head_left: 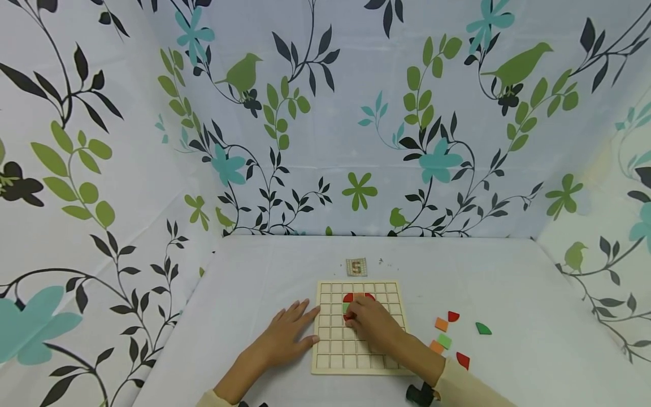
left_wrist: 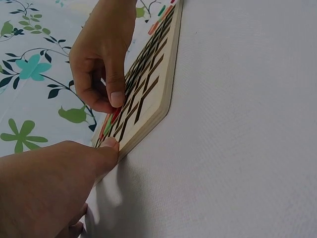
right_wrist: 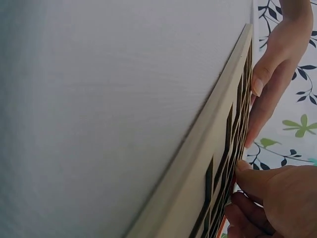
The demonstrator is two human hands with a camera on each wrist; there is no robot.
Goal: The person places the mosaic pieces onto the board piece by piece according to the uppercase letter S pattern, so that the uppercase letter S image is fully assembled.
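A pale wooden grid board (head_left: 333, 356) lies on the white cloth. My left hand (head_left: 285, 334) rests flat at its left edge, fingers spread and fingertips right at the rim. In the left wrist view, the left thumb (left_wrist: 110, 144) lies on the board's edge. Over the upper middle of the grid, my right hand (head_left: 376, 323) pinches a small red piece (left_wrist: 117, 113) between thumb and fingers, down at the cells. Beside it sit a red rounded piece (head_left: 348, 297), another red one (head_left: 370, 295) and a green piece (head_left: 345, 308), partly hidden by the fingers.
Right of the board lie loose pieces: an orange square (head_left: 441, 324), a light green square (head_left: 445, 341), a dark green quarter-round (head_left: 484, 328) and red quarter-rounds (head_left: 463, 360). A small patterned card (head_left: 356, 267) lies behind the board. A patterned curtain (head_left: 356, 141) stands behind.
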